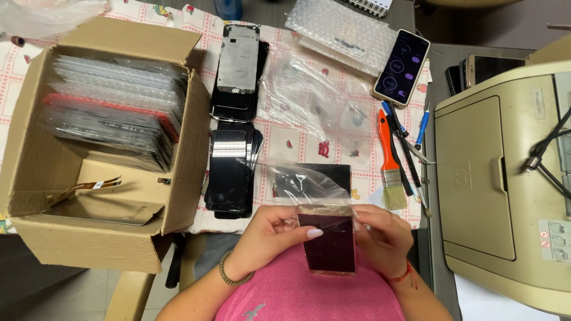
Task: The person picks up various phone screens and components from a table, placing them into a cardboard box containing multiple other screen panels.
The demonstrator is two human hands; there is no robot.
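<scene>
Both hands meet low in the frame, about 6 o'clock, over a pink shirt (pixel 309 294). Left hand (pixel 270 235) grips the left edge of a dark phone screen panel (pixel 330 244), thumb laid across its upper front, other fingers curled behind it. Right hand (pixel 380 235) holds the panel's right edge, fingers bent close together; exact fingertip contact is hidden behind the clear plastic bag (pixel 303 181) that rises off the panel's top toward 12 o'clock. Panel is upright-ish, tilted toward the camera, held off the table, just below the table edge. Bracelet (pixel 229 270) on left wrist, red string (pixel 403 276) on right wrist. At 9 o'clock from the hands, an open cardboard box (pixel 184 160) with bubble-wrapped panels (pixel 113 113) stacked at its far end and a loose panel with a flex cable in its near end. At 11 o'clock, two piles of bare black screens (pixel 232 169) on the patterned tablecloth (pixel 285 139), a metal-backed frame (pixel 238 59) on top of the far pile. At 12 o'clock, crumpled clear bags (pixel 300 89) and bubble wrap (pixel 339 30). At 1 o'clock, a lit smartphone (pixel 401 66), then an orange-handled brush (pixel 389 160) and thin tools (pixel 410 148) beside it. At 3 o'clock, a beige printer (pixel 493 178) with cables on top.
</scene>
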